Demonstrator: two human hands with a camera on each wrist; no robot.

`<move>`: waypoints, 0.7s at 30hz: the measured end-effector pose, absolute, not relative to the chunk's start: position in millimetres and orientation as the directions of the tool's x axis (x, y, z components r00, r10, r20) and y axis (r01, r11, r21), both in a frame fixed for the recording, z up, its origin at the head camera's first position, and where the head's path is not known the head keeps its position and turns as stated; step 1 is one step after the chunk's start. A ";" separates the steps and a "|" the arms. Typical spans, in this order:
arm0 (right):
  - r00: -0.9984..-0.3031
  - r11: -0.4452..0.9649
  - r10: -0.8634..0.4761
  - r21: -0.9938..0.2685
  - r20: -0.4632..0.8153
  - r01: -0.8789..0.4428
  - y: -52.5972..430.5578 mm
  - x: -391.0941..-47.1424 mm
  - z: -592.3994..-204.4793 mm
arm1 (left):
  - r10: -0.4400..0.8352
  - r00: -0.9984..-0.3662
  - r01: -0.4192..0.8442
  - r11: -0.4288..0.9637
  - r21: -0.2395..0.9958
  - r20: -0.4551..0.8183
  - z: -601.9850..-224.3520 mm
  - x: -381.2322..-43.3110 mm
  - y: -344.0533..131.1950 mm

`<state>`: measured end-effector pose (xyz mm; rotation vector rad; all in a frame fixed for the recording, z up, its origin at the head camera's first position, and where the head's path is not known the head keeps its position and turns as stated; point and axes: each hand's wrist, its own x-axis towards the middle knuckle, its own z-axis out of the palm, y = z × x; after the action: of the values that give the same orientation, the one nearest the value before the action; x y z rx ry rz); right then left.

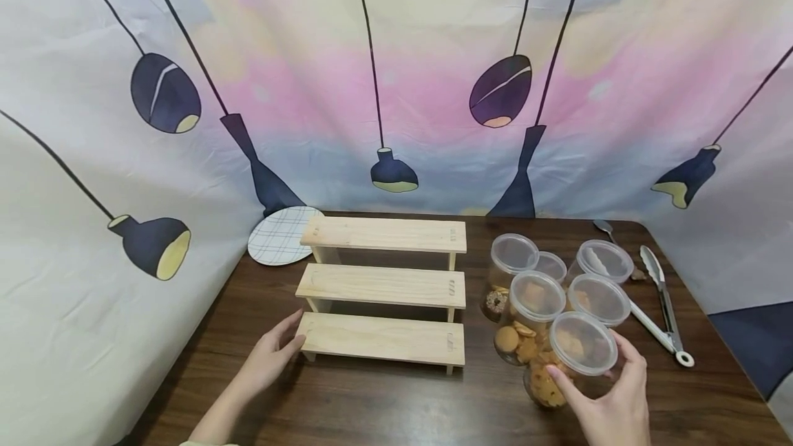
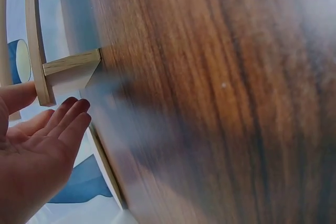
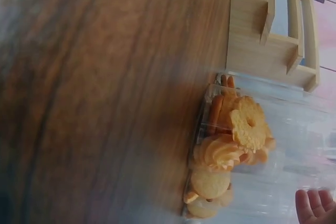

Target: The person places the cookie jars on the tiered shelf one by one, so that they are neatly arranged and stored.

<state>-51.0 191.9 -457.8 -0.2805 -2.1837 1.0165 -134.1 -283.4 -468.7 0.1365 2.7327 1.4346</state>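
Note:
A three-step wooden shelf (image 1: 381, 339) stands at mid-table. At the left end of its lowest step is my left hand (image 1: 269, 353); in the left wrist view its thumb touches the board end (image 2: 46, 95) while the other fingers stretch out straight below. On the right, several clear plastic jars with translucent lids stand close together. My right hand (image 1: 619, 398) holds the nearest cookie jar (image 1: 548, 387), thumb in front and fingers round the right side. Piped and round cookies (image 3: 249, 124) show through jar walls in the right wrist view.
Metal tongs (image 1: 665, 308) with white handle ends lie right of the jars, and a spoon (image 1: 603, 227) lies behind them. A round checked mat (image 1: 279, 236) is at the back left. A printed cloth (image 1: 434, 88) hangs behind the dark wooden table (image 1: 384, 408).

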 end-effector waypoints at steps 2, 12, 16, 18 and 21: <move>-0.734 0.674 0.458 -0.734 0.502 -0.083 193.3 -51.0 -456.3 | 0.100 -0.995 0.052 0.558 0.828 -0.005 -469.2 -132.9 -283.3; -0.754 0.695 0.497 -0.717 0.429 0.050 200.2 -42.5 -440.8 | 0.099 -0.995 0.058 0.554 0.830 0.004 -467.5 -130.5 -281.7; -0.761 0.712 0.480 -0.701 0.437 0.046 201.1 -37.3 -434.0 | 0.107 -0.994 0.059 0.571 0.819 -0.003 -464.3 -131.2 -282.3; -0.769 0.724 0.459 -0.688 0.445 0.034 201.3 -35.7 -429.4 | 0.114 -0.994 0.061 0.577 0.815 -0.006 -463.8 -132.1 -283.4; -0.794 0.730 0.445 -0.681 0.414 0.053 200.1 -32.5 -419.9 | 0.127 -0.992 0.066 0.571 0.818 -0.009 -463.7 -132.8 -284.9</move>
<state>-32.5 200.1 -419.9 -0.3761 -2.3609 0.9059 -132.8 -284.9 -463.7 0.1670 2.7250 1.4154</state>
